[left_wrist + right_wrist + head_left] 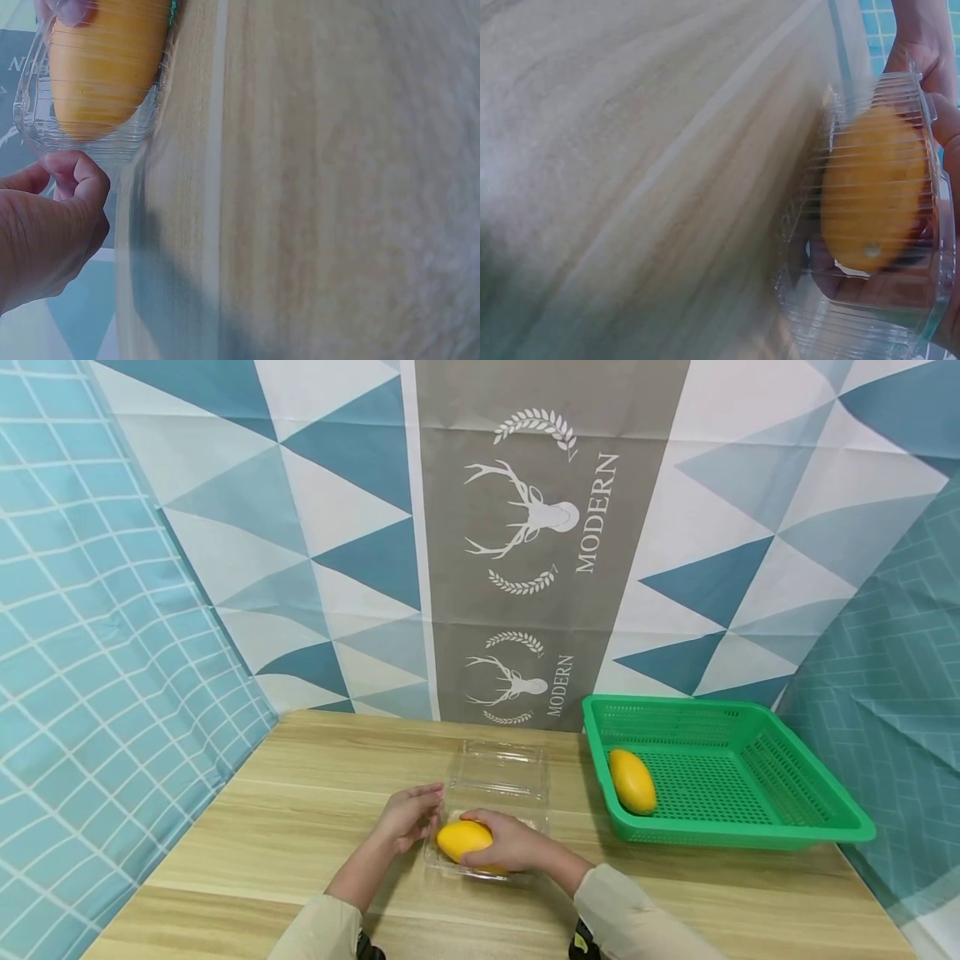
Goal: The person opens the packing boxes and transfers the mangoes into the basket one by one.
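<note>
A clear plastic clamshell container (504, 770) lies on the table with its lid folded back. My right hand (510, 842) grips a yellow mango (457, 838) inside the container's near half, thumb and fingers around it. In the right wrist view the mango (874, 187) shows through the ribbed clear wall. My left hand (408, 817) is at the container's left side. The left wrist view has the thumb and forefinger of that hand (56, 225) pinching the container's rim, close to the mango's end.
A green plastic basket (731, 833) stands on the right of the wooden table (300, 793), and a second mango (632, 782) lies against its left side. Patterned cloths (360, 568) hang behind the table and at both sides.
</note>
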`<state>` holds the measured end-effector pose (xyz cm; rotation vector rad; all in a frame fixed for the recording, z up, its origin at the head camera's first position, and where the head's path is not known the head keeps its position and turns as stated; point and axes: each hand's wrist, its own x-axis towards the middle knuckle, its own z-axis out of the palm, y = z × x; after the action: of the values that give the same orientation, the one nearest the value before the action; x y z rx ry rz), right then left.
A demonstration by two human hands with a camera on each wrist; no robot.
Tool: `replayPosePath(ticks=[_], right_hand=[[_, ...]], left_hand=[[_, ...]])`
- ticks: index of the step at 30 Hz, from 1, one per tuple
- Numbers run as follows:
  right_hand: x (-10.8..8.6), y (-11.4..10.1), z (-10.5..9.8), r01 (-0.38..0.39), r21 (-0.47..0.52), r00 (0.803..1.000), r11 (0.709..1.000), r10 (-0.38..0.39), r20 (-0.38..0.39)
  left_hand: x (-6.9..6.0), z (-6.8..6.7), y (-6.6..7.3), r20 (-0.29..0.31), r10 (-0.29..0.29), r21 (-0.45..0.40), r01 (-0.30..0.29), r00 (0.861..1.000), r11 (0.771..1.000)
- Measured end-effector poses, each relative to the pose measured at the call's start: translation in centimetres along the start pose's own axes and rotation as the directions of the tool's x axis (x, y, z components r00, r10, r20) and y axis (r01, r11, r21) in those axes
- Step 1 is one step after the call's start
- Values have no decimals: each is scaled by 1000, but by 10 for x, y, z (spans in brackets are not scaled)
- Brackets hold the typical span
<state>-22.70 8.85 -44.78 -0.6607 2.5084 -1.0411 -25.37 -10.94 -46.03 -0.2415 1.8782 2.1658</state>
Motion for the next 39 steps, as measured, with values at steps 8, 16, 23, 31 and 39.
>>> replayPosePath(ticks=[8, 16, 23, 31, 39], right_hand=[[1, 2, 3, 2, -12, 999, 1000, -3, -40], [1, 1, 2, 5, -7, 998, 1000, -5, -64], [1, 2, 0, 10, 11, 997, 1000, -9, -72], [1, 0, -6, -1, 16, 996, 1000, 3, -86], [-1, -2, -15, 22, -10, 992, 1000, -23, -125]], left_hand=[[0, -1, 1, 2, -3, 0, 3, 1000, 1000], [1, 1, 2, -5, -5, -3, 5, 1000, 1000], [0, 0, 2, 4, 0, 3, 0, 1000, 1000], [0, 0, 1, -5, 7, 0, -7, 1000, 1000], [0, 1, 1, -10, 12, 1, -12, 1000, 1000]])
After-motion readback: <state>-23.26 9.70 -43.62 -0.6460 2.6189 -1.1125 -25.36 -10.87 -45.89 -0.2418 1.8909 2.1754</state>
